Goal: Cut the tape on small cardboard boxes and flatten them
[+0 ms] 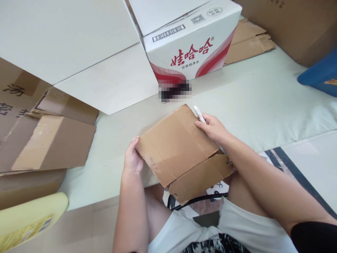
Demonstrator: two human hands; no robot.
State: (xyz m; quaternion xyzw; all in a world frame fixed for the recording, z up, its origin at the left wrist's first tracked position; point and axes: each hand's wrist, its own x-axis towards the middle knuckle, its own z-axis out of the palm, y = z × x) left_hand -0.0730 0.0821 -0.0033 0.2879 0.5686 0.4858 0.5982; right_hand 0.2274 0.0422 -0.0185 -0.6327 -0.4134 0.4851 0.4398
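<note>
I hold a torn piece of brown cardboard point(179, 147) above my lap. My left hand point(132, 158) grips its left edge, thumb on top and fingers underneath. My right hand point(213, 128) rests on the cardboard's upper right edge, fingers closed round a white pen point(199, 114) whose tip points away from me. A bent flap hangs from the cardboard's lower right corner.
A white carton with red print point(189, 45) stands ahead. Flattened brown boxes point(39, 140) lie at the left, more cardboard point(247, 38) at the back right, and a blue object point(321, 73) at the right edge. A yellow item point(28, 218) lies lower left.
</note>
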